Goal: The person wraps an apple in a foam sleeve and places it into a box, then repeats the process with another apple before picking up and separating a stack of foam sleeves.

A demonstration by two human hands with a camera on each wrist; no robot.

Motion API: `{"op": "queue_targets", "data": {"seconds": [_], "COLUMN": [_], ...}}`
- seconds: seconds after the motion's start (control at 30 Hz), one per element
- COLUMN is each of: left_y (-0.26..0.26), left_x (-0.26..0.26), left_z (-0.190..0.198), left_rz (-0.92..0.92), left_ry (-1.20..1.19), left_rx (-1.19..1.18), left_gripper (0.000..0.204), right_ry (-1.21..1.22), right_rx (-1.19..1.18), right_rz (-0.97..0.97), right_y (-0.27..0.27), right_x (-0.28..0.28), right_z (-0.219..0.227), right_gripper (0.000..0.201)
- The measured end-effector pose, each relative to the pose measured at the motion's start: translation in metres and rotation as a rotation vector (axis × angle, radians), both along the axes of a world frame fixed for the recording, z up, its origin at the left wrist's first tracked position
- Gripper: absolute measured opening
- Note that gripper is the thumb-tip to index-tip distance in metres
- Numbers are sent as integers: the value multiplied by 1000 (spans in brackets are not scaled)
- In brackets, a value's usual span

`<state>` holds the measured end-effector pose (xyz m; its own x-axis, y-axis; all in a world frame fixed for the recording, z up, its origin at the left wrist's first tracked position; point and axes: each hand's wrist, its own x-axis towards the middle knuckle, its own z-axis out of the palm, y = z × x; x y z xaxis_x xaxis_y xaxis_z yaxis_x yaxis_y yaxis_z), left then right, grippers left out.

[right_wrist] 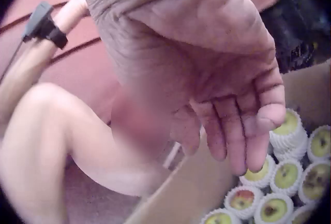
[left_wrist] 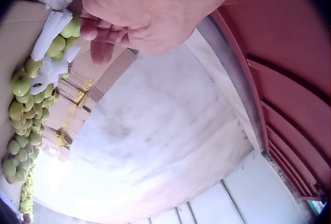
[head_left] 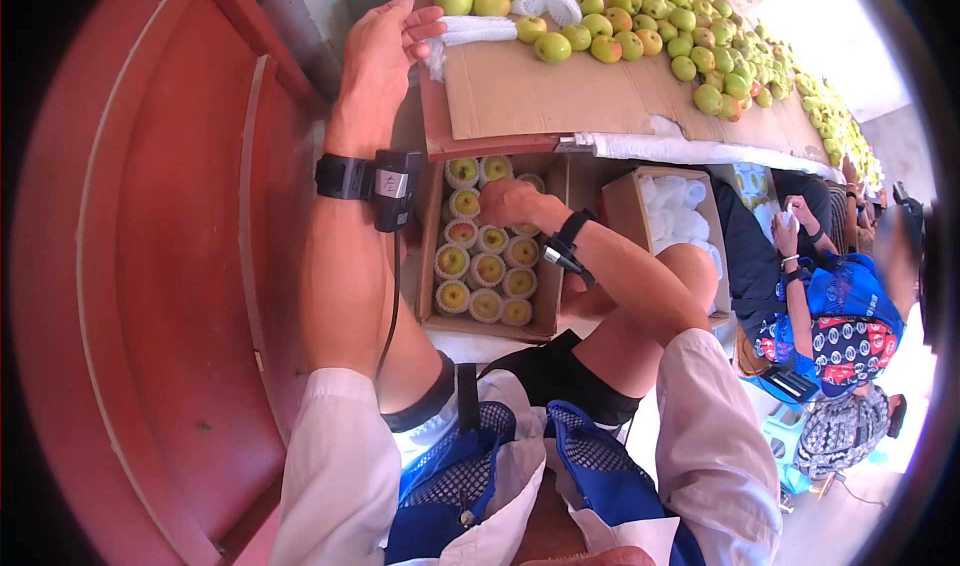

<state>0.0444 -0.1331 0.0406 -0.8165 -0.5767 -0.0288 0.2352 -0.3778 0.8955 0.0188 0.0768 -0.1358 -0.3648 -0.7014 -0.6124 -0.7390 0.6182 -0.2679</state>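
Observation:
In the head view my left hand [head_left: 385, 44] is raised at the table's left corner, its fingers beside a stack of white foam nets [head_left: 482, 31]. The left wrist view shows that hand [left_wrist: 150, 14] with loosely bent fingers near the nets [left_wrist: 50, 35] and green apples [left_wrist: 56, 46]. My right hand [head_left: 512, 204] is over an open cardboard box [head_left: 548, 311] of net-wrapped apples [head_left: 487, 270]. In the right wrist view its palm [right_wrist: 207, 69] shows, fingers hanging over wrapped apples [right_wrist: 286, 176]; whether they touch one, I cannot tell.
Many loose apples [head_left: 655, 11] cover the back and right of the cardboard-topped table [head_left: 540, 91]. A second box [head_left: 627, 198] holds white foam nets. Red panels [head_left: 170, 266] stand on the left. Other people [head_left: 840, 316] sit at the right.

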Motion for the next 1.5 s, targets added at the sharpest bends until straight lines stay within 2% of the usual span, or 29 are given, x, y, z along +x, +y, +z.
{"op": "queue_targets", "data": {"seconds": [0.1,0.2,0.3,0.4,0.5,0.6,0.7,0.87,0.97,1.0,1.1,1.13,1.23,1.37,1.4,1.5], "left_y": [-1,0,1,1,1,1,5,17,23,25,30,31,38,44,45,46], "left_x": [-2,-4,-2,2,6,8,8,5,3,3,2,1,-1,-3,-3,-4], "left_z": [-3,-5,-3,0,1,2,4,10,14,15,17,17,18,20,20,20], "left_rz": [-15,-11,1,9,36,51,32,1,0,-1,-19,-27,-40,-50,-51,-46], "left_ry": [27,57,69,86,85,78,83,89,73,67,65,67,49,31,29,22], "left_rx": [88,153,193,205,210,219,228,230,232,232,210,199,191,174,174,173], "left_gripper": [20,20,19,19,20,21,22,21,20,20,19,19,18,18,18,19], "right_ry": [-170,-425,-412,-366,-159,66,371,477,629,627,636,575,538,380,443,511], "right_rx": [-187,-369,-515,-843,-1089,-1140,-1086,-856,-751,-666,-631,-668,-710,-610,-605,-651], "right_rz": [10,-145,-277,-457,-611,-680,-653,-617,-405,-401,-352,-310,-204,-364,-290,-303], "right_y": [8,10,7,8,11,13,12,-7,-16,-19,-32,-35,-54,-69,-71,-72], "right_x": [-6,-23,-53,-94,-138,-177,-212,-265,-284,-283,-300,-308,-325,-331,-342,-356], "right_z": [56,98,128,135,123,118,135,150,149,154,147,142,131,117,106,96], "right_gripper": [42,24,22,28,34,39,40,49,51,67,86,97,99,91,79,63]}}
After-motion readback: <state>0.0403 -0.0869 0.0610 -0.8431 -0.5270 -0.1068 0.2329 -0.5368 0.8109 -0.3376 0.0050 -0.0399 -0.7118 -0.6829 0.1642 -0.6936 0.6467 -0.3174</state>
